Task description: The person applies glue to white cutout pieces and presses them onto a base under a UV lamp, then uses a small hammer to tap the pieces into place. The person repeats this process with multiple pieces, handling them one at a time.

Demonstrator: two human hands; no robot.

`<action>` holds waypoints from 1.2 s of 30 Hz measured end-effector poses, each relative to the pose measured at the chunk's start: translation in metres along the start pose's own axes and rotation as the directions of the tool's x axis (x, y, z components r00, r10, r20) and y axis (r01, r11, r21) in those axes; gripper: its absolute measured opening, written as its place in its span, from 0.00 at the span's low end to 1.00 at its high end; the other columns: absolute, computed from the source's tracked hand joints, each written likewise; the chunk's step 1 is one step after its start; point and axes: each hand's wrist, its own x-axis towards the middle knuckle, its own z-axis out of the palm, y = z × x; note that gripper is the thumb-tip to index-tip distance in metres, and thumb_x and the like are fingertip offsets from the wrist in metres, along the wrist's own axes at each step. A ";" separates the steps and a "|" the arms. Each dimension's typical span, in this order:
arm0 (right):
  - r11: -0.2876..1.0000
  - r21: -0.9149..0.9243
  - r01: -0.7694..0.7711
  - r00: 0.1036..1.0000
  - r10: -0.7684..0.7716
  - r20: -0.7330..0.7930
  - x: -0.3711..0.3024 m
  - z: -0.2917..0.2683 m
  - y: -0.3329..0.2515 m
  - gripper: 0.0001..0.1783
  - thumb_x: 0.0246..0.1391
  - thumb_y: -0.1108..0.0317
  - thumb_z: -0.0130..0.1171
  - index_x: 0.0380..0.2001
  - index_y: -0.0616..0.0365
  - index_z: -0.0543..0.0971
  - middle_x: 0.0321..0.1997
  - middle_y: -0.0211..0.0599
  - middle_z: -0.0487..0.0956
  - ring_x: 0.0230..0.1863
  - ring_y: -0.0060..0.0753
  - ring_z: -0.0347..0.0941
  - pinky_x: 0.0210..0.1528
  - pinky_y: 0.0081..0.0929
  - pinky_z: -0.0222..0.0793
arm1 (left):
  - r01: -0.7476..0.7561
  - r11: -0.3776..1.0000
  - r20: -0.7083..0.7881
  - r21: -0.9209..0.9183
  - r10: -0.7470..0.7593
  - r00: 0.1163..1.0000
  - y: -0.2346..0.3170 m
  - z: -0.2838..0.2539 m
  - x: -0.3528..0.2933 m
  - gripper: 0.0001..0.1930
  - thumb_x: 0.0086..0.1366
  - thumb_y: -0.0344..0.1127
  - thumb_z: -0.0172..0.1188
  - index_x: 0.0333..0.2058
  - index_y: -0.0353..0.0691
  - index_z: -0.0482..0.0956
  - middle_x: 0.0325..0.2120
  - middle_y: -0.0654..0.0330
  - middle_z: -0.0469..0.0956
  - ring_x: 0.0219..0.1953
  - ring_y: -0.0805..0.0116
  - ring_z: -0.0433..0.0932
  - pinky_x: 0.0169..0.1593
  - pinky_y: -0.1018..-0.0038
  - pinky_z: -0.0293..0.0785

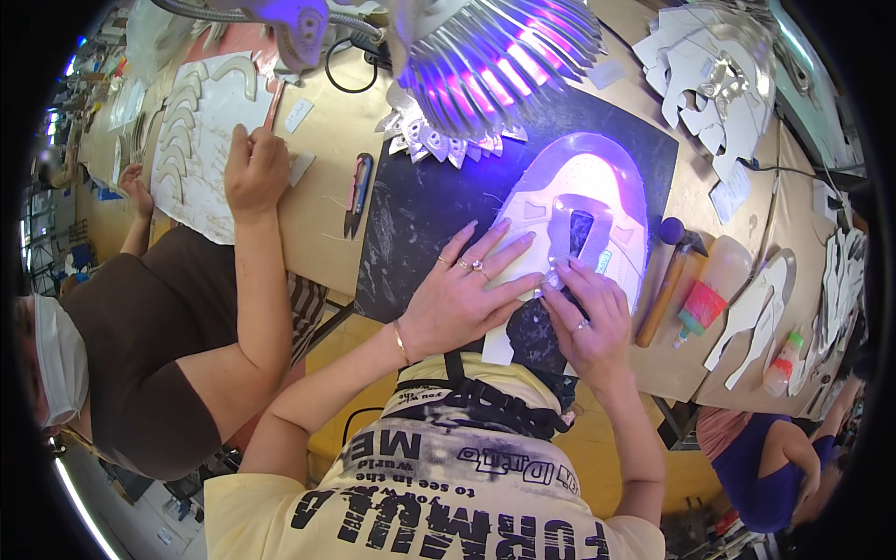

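A white shoe upper (586, 177) lies flat on a dark marbled board (397, 224), lit violet by the lamp above. My left hand (469, 291) rests on the upper's left side, its fingers stretched out and spread. My right hand (590, 322) is at the near end of the upper's central opening. Its thumb and fingertips are pinched at the edge there, close to my left fingertips. What exactly lies between those fingertips is partly hidden.
A finned metal lamp (504, 65) hangs low over the board. Right of it lie a hammer (661, 291) and a squeeze bottle (717, 280); left, thread snips (357, 194). Cut pieces (719, 84) are piled far right. At left, a co-worker's hand (257, 173) works over a white sheet (203, 140).
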 end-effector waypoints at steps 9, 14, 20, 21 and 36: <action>0.961 -0.213 -0.177 0.963 0.214 0.163 -0.017 0.001 -0.032 0.26 0.58 0.49 0.62 0.58 0.44 0.79 0.70 0.33 0.69 0.72 0.43 0.61 0.70 0.52 0.47 | 0.034 0.999 0.041 0.020 -0.035 0.999 0.000 0.001 -0.001 0.23 0.65 0.45 0.60 0.58 0.51 0.75 0.67 0.60 0.65 0.71 0.57 0.58 0.73 0.52 0.48; 0.947 -0.236 -0.216 0.949 0.261 0.179 -0.019 0.004 -0.036 0.26 0.62 0.50 0.56 0.61 0.43 0.76 0.72 0.35 0.67 0.74 0.49 0.58 0.71 0.59 0.41 | 0.041 0.999 0.090 0.013 -0.042 0.995 0.001 -0.003 0.000 0.24 0.65 0.46 0.60 0.60 0.51 0.74 0.67 0.62 0.65 0.71 0.55 0.59 0.73 0.52 0.47; 0.953 -0.199 -0.229 0.953 0.261 0.153 -0.019 0.005 -0.032 0.23 0.60 0.55 0.59 0.59 0.42 0.78 0.71 0.34 0.69 0.73 0.49 0.59 0.72 0.62 0.40 | 0.047 0.999 0.091 0.007 -0.047 0.995 0.001 -0.005 0.001 0.24 0.64 0.45 0.61 0.59 0.52 0.75 0.67 0.62 0.66 0.71 0.55 0.60 0.73 0.53 0.47; 0.953 -0.191 -0.234 0.953 0.263 0.150 -0.019 0.005 -0.032 0.23 0.59 0.56 0.59 0.58 0.42 0.79 0.71 0.34 0.69 0.73 0.49 0.59 0.72 0.63 0.40 | 0.044 0.999 0.089 0.005 -0.044 0.995 0.001 -0.004 0.000 0.24 0.64 0.45 0.62 0.59 0.52 0.75 0.67 0.62 0.66 0.71 0.55 0.60 0.73 0.53 0.47; 0.952 -0.074 -0.297 0.950 0.303 0.081 -0.015 0.006 -0.033 0.26 0.60 0.59 0.59 0.61 0.50 0.76 0.70 0.35 0.70 0.73 0.50 0.59 0.72 0.60 0.42 | -0.124 0.988 0.045 0.095 0.120 0.992 -0.003 0.006 -0.008 0.23 0.57 0.38 0.66 0.53 0.60 0.79 0.66 0.62 0.67 0.70 0.51 0.60 0.71 0.38 0.46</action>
